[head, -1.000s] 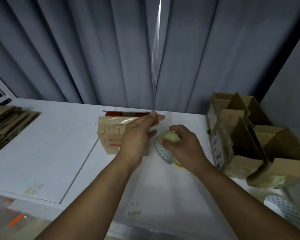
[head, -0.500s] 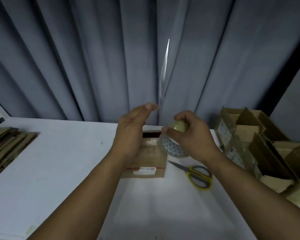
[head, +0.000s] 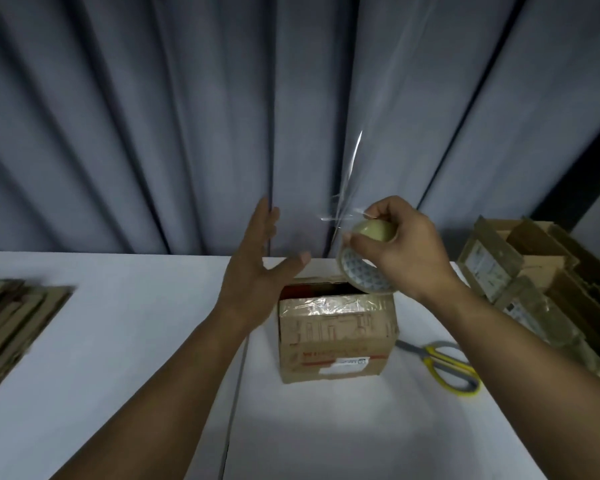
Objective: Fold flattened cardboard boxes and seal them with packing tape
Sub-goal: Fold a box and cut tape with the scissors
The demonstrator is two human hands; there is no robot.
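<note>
The left hand (head: 257, 268) has let go! A moment ago it was up beside the strip, fingertips at the film, and before that it lay flat on the box. Now we see it spread wide, fingers straight, holding nothing, just left of the cardboard box (head: 336, 334). The right hand (head: 406, 251) has lifted too: it was low at the table a second ago, and now it hangs above the box's far edge, fingers curled tight round the tape roll (head: 361, 271). From the roll a clear strip of tape (head: 352, 168) stands up loose against the curtain, touching nothing else that we can see.

So we judge the tape drawn out but not yet laid down. The box sits between the forearms, crinkled tape already across its near top edge, and the far part of the top looks open and dark. That free end probably needs catching before it curls back on itself.

The yellow-handled scissors (head: 444, 365), hidden a second ago, lie just right of the box. It all rests on a white table (head: 118, 341). A stack of flattened cardboard (head: 11, 323) waits at far left, and folded boxes (head: 520, 271) crowd the right edge. Behind, a grey pleated curtain (head: 153, 116) fills the back.
</note>
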